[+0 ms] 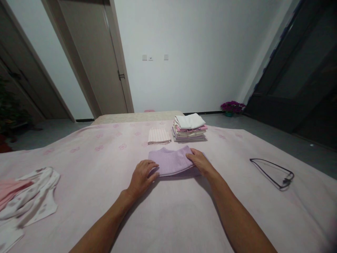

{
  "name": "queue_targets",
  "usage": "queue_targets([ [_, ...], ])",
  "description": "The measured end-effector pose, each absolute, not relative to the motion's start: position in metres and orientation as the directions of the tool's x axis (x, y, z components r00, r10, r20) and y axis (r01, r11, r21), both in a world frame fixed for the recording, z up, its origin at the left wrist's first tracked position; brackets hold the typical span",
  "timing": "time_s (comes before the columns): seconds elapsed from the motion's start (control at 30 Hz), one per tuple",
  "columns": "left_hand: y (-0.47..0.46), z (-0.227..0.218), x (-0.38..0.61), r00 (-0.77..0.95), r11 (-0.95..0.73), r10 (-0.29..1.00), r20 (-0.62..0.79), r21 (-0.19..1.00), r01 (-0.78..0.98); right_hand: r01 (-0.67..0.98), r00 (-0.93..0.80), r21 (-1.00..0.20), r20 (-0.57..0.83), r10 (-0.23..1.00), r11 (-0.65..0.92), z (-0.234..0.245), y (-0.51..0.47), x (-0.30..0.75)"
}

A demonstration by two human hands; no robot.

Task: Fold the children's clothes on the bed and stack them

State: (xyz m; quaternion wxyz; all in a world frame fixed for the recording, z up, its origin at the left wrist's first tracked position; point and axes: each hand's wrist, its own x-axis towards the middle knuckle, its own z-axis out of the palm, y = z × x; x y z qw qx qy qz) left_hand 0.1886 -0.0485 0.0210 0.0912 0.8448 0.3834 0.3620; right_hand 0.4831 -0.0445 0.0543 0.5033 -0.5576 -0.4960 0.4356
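A folded lilac ribbed garment (171,161) lies on the pink bedspread (168,211) in front of me. My left hand (141,176) rests at its left edge, fingers curled onto the fabric. My right hand (200,161) lies on its right edge, fingers pressed on the cloth. Beyond it sit a small folded striped cloth (158,136) and a stack of folded clothes (189,127) with a white piece on top.
A black wire hanger (273,172) lies on the bed at the right. Loose white and pink clothes (26,196) are heaped at the left edge. A door (97,59), a white wall and a pot of purple flowers (231,107) stand beyond the bed.
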Motion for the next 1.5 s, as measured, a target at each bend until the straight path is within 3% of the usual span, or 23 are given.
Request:
queue_targets([
  [0.17,-0.055,0.016,0.195,0.516,-0.696,0.714,0.474,0.402,0.595,0.26,0.199,-0.966,0.062,0.978,0.008,0.052,-0.041,0.504],
  [0.57,-0.059,0.011,0.204,0.425,-0.615,0.774,0.47,0.393,0.684,0.501,0.269,-0.862,0.071,0.96,-0.077,0.044,-0.043,0.541],
  [1.0,-0.061,0.011,0.214,0.329,-0.476,0.844,0.424,0.307,0.824,0.529,0.236,-0.848,0.108,0.966,-0.034,0.048,-0.039,0.539],
  [1.1,-0.062,0.013,0.214,0.337,-0.473,0.838,0.428,0.265,0.84,0.621,0.236,-0.778,0.069,0.969,-0.096,0.042,-0.038,0.548],
  [1.23,-0.063,0.011,0.213,0.417,-0.538,0.805,0.423,0.221,0.814,0.785,0.229,-0.596,0.027,0.973,-0.168,0.038,-0.041,0.555],
  [1.5,-0.061,0.009,0.207,0.5,-0.624,0.769,0.399,0.293,0.725,0.875,0.24,-0.436,0.012,0.971,-0.211,0.049,-0.05,0.549],
])
